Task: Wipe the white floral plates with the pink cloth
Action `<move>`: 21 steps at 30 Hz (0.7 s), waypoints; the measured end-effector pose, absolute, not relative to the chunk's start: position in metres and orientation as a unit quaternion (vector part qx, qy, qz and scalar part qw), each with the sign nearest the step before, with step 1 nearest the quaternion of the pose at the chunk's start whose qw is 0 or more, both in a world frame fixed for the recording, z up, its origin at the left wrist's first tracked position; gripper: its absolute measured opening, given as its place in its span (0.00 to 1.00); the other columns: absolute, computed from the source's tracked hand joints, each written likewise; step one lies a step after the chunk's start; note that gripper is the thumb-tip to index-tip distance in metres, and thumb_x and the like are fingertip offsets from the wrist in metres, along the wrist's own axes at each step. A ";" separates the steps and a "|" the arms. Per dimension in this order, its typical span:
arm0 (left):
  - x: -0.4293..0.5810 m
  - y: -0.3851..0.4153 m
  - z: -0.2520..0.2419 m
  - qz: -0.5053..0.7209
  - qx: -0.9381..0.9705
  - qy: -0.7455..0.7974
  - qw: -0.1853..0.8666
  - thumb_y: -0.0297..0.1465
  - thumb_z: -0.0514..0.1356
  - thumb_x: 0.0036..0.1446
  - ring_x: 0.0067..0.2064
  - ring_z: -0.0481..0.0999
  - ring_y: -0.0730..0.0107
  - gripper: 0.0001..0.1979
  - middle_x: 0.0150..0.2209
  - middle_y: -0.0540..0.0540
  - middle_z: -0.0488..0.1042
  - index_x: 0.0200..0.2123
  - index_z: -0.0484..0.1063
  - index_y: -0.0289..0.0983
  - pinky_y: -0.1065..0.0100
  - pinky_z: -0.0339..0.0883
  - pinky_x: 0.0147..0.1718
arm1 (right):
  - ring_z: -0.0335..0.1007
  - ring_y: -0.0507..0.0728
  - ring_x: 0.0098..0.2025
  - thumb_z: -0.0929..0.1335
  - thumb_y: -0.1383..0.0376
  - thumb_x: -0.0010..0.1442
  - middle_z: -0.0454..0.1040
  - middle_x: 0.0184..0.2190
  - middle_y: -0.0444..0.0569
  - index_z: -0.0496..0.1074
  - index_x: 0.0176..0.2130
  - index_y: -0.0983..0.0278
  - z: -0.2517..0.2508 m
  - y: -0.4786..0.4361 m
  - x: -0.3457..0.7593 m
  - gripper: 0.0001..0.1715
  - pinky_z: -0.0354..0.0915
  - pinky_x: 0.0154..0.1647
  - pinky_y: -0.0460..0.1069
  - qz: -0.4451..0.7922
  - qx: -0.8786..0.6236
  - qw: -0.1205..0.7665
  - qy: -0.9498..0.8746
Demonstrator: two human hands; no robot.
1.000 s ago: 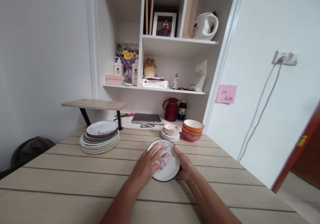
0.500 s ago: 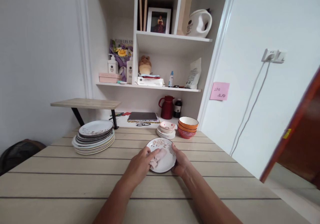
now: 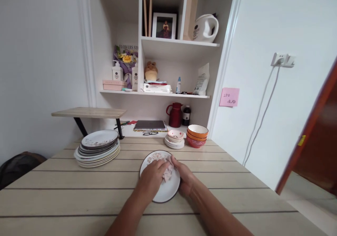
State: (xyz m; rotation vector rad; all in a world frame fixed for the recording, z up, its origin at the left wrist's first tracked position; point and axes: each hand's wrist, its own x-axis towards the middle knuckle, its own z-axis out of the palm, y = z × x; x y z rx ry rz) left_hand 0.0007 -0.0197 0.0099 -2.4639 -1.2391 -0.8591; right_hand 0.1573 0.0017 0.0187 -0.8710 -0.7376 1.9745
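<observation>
While in right grip (image 3: 186, 180), plate (image 3: 165, 191) face-up.

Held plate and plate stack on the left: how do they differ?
The held plate is single; the plate stack has many plates. The right hand grips the held plate; no hand touches the plate stack. Both show floral decoration on a white top surface.

The plate (image 3: 164, 194) looks like glazed ceramic, smooth and softly glossy, while the cloth (image 3: 167, 175) on it is matt and crumpled – all soft folds against the glaze. The table (image 3: 79, 199) has a dull wood-grain finish, as does the riser (image 3: 92, 112), whose legs (image 3: 119, 129) look like painted metal. The bowls (image 3: 197, 136) shine like glazed ceramic – the note (image 3: 229, 97) is matt paper.
</observation>
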 end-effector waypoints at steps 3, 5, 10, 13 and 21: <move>0.000 -0.023 0.017 -0.304 -0.804 -0.470 0.202 0.20 0.55 0.58 0.46 0.73 0.60 0.21 0.45 0.44 0.76 0.53 0.70 0.41 0.59 0.67 0.43 | 0.79 0.61 0.36 0.68 0.49 0.59 0.81 0.35 0.58 0.74 0.45 0.71 0.020 -0.007 0.148 0.28 0.68 0.49 0.56 0.786 -0.333 0.414 -0.318; -0.003 -0.026 0.022 -0.294 -0.766 -0.520 0.235 0.22 0.54 0.60 0.44 0.73 0.60 0.19 0.43 0.44 0.75 0.52 0.71 0.42 0.59 0.65 0.41 | 0.79 0.61 0.36 0.68 0.50 0.59 0.82 0.35 0.59 0.74 0.45 0.71 0.021 -0.010 0.144 0.27 0.69 0.49 0.56 0.779 -0.339 0.421 -0.317; -0.012 -0.028 0.025 -0.250 -0.694 -0.615 0.277 0.22 0.53 0.60 0.37 0.73 0.62 0.14 0.35 0.44 0.75 0.42 0.76 0.39 0.61 0.63 0.38 | 0.79 0.62 0.37 0.66 0.49 0.60 0.82 0.36 0.58 0.74 0.47 0.70 0.019 -0.003 0.144 0.29 0.69 0.48 0.56 0.760 -0.370 0.462 -0.268; -0.011 -0.028 0.024 -0.242 -0.685 -0.625 0.284 0.20 0.53 0.59 0.35 0.73 0.62 0.13 0.32 0.44 0.74 0.37 0.76 0.38 0.63 0.63 0.36 | 0.79 0.63 0.38 0.65 0.47 0.61 0.82 0.36 0.59 0.73 0.48 0.70 0.017 0.003 0.146 0.30 0.70 0.47 0.58 0.739 -0.390 0.496 -0.236; 0.013 -0.034 0.018 -0.222 -0.758 -0.586 0.179 0.21 0.55 0.58 0.36 0.75 0.62 0.12 0.35 0.45 0.75 0.38 0.76 0.39 0.65 0.63 0.33 | 0.79 0.63 0.43 0.65 0.52 0.63 0.82 0.38 0.57 0.70 0.52 0.69 0.018 0.010 0.156 0.27 0.70 0.49 0.57 0.709 -0.356 0.576 -0.195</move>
